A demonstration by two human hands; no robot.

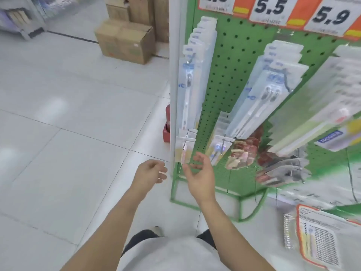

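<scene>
I stand before a green pegboard rack hung with clear toothbrush packs. My right hand reaches toward the rack's lower left corner, fingers loosely spread, just below a small pack with a pink item on a low hook. It holds nothing. My left hand hovers to the left over the floor, fingers loosely curled and empty. The view is blurred by motion.
A white post edges the rack on the left. Cardboard boxes stand on the tiled floor behind. A red box sits at the post's foot. Price signs top the rack. More packs hang at lower right.
</scene>
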